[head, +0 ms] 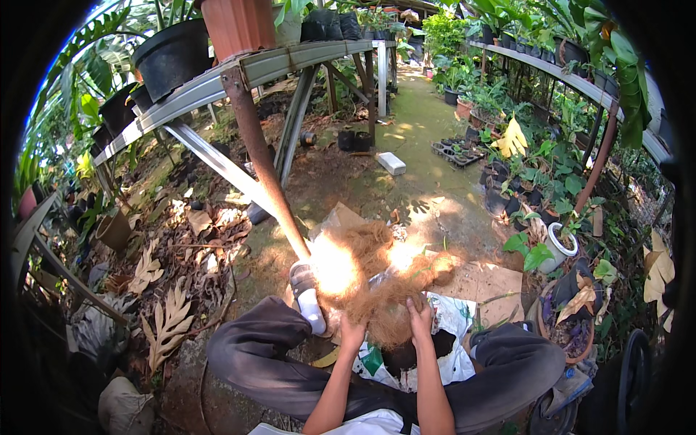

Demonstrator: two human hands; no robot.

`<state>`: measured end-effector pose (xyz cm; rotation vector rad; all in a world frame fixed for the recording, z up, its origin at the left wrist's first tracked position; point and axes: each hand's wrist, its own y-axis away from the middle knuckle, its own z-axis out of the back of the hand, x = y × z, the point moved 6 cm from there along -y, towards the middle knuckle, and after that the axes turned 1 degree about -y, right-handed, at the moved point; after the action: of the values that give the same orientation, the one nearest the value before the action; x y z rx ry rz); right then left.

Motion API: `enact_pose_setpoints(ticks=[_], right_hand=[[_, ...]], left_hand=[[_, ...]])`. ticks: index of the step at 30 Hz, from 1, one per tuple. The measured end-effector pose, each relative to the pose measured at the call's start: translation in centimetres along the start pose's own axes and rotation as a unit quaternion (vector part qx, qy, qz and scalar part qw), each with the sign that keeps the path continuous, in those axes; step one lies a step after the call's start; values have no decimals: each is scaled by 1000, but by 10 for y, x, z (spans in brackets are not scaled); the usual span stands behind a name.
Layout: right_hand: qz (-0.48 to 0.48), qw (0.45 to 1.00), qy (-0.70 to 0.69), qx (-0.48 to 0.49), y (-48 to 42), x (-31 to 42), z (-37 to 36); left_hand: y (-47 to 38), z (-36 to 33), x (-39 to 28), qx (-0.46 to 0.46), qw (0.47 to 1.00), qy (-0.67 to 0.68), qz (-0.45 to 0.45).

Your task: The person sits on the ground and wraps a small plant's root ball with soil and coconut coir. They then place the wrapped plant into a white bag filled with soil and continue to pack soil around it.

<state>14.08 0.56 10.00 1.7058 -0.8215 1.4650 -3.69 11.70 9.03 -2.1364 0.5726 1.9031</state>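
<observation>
A loose clump of brown coconut fibre [389, 312] hangs between my two hands, above the ground. My left hand [352, 331] grips its left side, and my right hand [420, 318] holds the right edge with the thumb uppermost. Under the fibre lies an opened white plastic sack [459, 318] with dark soil [397, 359] on it. Just beyond the clump is a larger heap of the same fibre [370, 239], partly washed out by sunlight. A smaller fibre bundle [435, 272] sits to its right. My fingertips are partly buried in the strands.
Flattened cardboard [495, 285] lies at the right. A rusty table leg [266, 163] comes down near my sandalled foot [303, 280], under a metal bench [304, 54] of potted plants. A white block [391, 163] and a seedling tray [459, 152] are farther off. A white pot [559, 250] stands right.
</observation>
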Motion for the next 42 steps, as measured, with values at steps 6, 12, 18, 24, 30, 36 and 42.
enact_pose_setpoints(ticks=[6, 12, 18, 24, 30, 36, 42], right_hand=[[-66, 987, -89, 113, 12, -5, -25], [73, 990, -23, 121, 24, 22, -36], [125, 992, -10, -19, 8, 25, -6], [111, 993, -17, -27, 0, 27, 8], [99, 987, 12, 127, 5, 43, 6], [121, 980, 26, 155, 10, 45, -4], [-73, 992, -62, 87, 2, 13, 0]], left_hand=[[7, -4, -17, -57, 989, 123, -60], [11, -17, -23, 32, 999, 21, -24], [8, -14, -17, 46, 998, 34, 14], [5, -6, -15, 43, 977, 188, 87], [6, 1, -39, 85, 914, 365, 155], [5, -6, -26, 119, 980, -74, 141], [1, 3, -18, -31, 993, 74, 87]])
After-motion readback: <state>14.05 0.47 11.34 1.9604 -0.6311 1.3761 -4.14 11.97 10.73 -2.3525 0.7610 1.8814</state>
